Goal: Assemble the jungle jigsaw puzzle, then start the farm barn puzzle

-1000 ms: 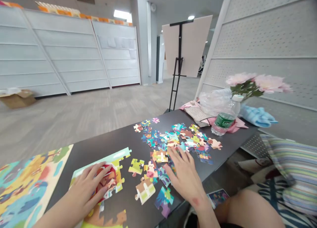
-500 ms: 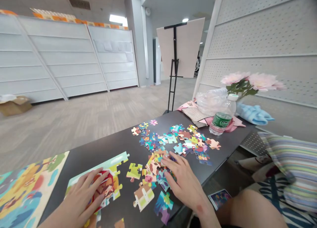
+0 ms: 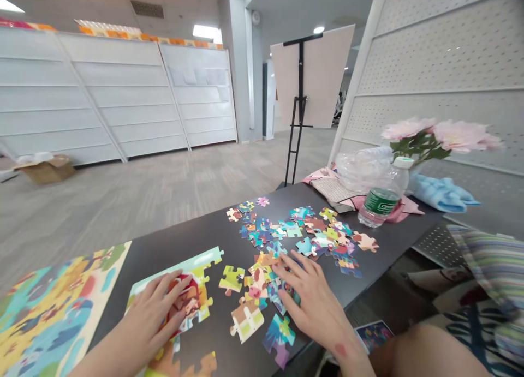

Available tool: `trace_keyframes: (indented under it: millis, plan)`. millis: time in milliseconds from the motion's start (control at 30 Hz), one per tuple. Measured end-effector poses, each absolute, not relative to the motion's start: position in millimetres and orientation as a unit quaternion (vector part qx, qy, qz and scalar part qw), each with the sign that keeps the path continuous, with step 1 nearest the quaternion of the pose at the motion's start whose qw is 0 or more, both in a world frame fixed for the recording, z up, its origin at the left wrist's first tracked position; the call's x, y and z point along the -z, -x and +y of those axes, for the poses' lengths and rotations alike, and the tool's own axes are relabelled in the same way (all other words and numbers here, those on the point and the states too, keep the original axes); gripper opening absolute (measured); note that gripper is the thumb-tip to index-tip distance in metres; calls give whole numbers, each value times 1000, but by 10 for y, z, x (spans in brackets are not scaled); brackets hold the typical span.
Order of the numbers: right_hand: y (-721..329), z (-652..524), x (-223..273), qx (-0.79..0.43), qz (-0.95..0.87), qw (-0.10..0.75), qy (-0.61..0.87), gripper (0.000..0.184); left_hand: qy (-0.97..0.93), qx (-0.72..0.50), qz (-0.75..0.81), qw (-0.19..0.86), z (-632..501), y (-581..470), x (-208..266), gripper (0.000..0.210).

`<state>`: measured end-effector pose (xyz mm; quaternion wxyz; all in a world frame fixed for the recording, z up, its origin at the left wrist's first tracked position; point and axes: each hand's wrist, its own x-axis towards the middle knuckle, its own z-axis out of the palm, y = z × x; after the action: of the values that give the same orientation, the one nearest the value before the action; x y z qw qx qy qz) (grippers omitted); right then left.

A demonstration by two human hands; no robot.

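My left hand (image 3: 158,311) lies flat, fingers spread, on a joined section of jigsaw puzzle (image 3: 203,259) with a red barn-like picture. My right hand (image 3: 313,295) rests with fingers apart over a heap of loose puzzle pieces (image 3: 257,281), covering some of them. Between the hands are a green puzzle piece (image 3: 232,279) and a tan and cream piece (image 3: 248,319). A blue and purple joined bit (image 3: 280,339) sits near the table's front edge. Part of a brown puzzle piece (image 3: 207,364) shows at the bottom.
A colourful picture board (image 3: 53,311) lies at the left of the dark table (image 3: 164,243). Farther back are more scattered pieces (image 3: 315,224), a water bottle (image 3: 382,197), pink flowers (image 3: 458,134) and a blue cloth (image 3: 442,191). An easel (image 3: 301,82) stands beyond.
The view has turned slightly left, so things appear farther right. My left hand stays on the joined section; my right hand stays over the heap, with its fingers slightly shifted among the pieces.
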<state>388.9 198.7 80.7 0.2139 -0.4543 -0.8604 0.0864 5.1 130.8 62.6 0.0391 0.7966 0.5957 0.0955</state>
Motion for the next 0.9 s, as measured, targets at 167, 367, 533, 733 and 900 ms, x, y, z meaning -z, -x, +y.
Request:
trace_keyframes:
  millis: [167,367,533,733,900]
  plan:
    - [-3886,2165,-704,-96,-849,227,468,30,-783,-90,612,67,1294,-158,-802,50]
    - [-3882,2675,-669,-125,-861,275,409,16,-781,-91,609,108,1308,-236,-1040,51]
    - [-3822,2733,-870,-148,-846,307,411,36,-776,-93,613,114,1291,-252,-1106,49]
    - [-3478,2286,-999,-197,-813,353,419,28,-781,-111,606,97,1285,-240,-1081,48]
    - [-2946,1795,-929,-279,-751,410,436,22,-780,-110,609,96,1283,-222,-1068,49]
